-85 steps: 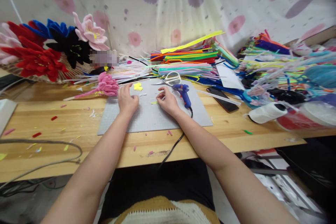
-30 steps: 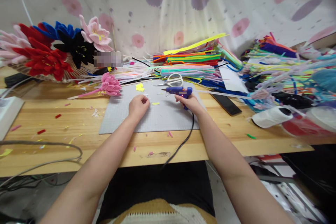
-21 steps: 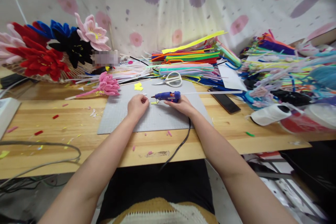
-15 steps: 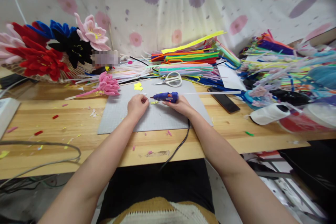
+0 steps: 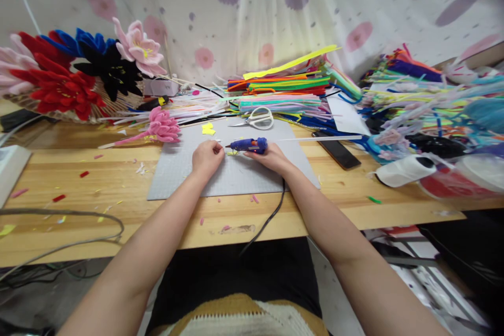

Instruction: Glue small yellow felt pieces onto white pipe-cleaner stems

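Near the middle of the frame, the left hand point(image 5: 207, 159) has its fingertips pinched together, on what I can't tell; the blue pistol-shaped glue gun point(image 5: 248, 145) points its tip at them, gripped by the curled fingers of the right hand point(image 5: 271, 159).

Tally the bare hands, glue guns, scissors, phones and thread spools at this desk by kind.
Bare hands, left and right: 2
Blue plastic glue gun: 1
White-handled metal scissors: 1
Black rectangular phone: 1
White thread spool: 1
Total: 6
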The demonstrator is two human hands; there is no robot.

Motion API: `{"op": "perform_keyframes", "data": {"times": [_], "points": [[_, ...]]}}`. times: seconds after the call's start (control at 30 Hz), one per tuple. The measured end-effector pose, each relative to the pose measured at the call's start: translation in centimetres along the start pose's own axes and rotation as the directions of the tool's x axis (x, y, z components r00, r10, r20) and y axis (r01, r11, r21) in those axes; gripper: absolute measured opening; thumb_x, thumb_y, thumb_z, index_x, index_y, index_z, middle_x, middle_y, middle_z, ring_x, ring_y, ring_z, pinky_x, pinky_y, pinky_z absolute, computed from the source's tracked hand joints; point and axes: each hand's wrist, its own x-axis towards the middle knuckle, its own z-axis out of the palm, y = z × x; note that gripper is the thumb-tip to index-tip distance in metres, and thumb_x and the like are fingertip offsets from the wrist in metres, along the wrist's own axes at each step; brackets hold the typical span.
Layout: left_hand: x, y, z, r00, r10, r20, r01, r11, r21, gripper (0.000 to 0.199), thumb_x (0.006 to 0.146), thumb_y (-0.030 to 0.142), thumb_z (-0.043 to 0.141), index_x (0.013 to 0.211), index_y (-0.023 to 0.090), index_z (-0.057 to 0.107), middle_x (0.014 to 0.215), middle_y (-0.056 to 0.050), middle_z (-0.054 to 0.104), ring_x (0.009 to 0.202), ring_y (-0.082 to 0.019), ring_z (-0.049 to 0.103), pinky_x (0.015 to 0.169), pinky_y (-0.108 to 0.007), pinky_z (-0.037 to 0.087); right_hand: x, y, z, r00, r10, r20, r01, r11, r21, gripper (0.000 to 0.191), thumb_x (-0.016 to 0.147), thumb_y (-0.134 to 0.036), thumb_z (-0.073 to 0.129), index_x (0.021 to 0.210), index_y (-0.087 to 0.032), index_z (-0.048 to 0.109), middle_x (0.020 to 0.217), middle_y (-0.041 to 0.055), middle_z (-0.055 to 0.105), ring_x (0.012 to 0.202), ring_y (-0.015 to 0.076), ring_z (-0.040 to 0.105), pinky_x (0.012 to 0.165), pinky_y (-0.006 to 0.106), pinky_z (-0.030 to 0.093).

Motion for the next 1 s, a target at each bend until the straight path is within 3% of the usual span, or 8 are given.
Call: {"op": "perform_keyframes", "data": {"times": [0.7, 1.0], "points": [[0.04, 0.05, -0.01, 0.999, 0.024, -0.023, -0.025, 1.0, -0.018, 0.01, 0.072, 0.024, 0.05, 0.066, 0.02, 0.057, 0.072, -0.002, 0.062, 0.069, -0.015, 0.055, 0.066, -0.027, 0.038, 0.12, 0.38, -0.16, 0.999, 0.023, -0.027, -0.024, 0.998, -0.057, 0.041, 0.071, -0.049, 0.061, 0.096, -0.018, 0.069, 0.086, 0.0037, 0.07, 0.077, 0.0177, 0.062, 0.07, 0.027, 0.046], [-0.05, 0.05, -0.24, 0.999, 0.004, -0.033, -0.005, 0.999, -0.041, 0.011, 0.072, 0.024, 0.05, 0.066, 0.02, 0.058, 0.072, -0.002, 0.062, 0.07, -0.015, 0.055, 0.067, -0.027, 0.039, -0.01, 0.53, -0.83, 0.992, 0.082, -0.098, -0.086, 0.996, -0.035, 0.044, 0.068, -0.054, 0.062, 0.091, -0.017, 0.069, 0.078, 0.0042, 0.068, 0.072, 0.0179, 0.06, 0.066, 0.028, 0.045]]}}
